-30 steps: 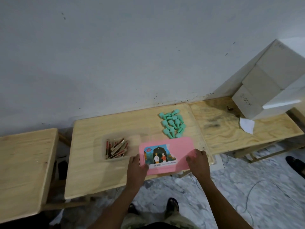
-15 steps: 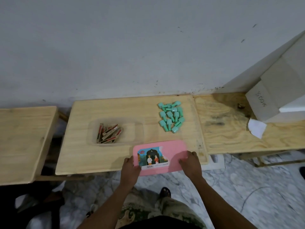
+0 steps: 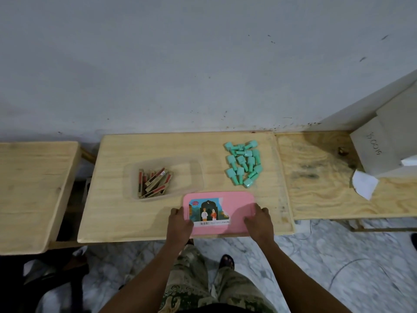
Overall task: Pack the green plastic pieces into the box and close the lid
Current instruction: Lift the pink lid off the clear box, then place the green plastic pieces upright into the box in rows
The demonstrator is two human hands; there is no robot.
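Both hands (image 3: 220, 223) grip the pink lid's (image 3: 237, 201) ends; its picture label's (image 3: 208, 211) print is unreadably small.

From my feed at the bottom centre of the frame, both forearms are bare, with no sleeves, watch or rings that I can make out on the left hand (image 3: 179, 224) or right hand (image 3: 259, 223). Below them I see patterned olive-and-tan trousers (image 3: 191, 281), and one dark sandal (image 3: 226, 261) with toes showing.
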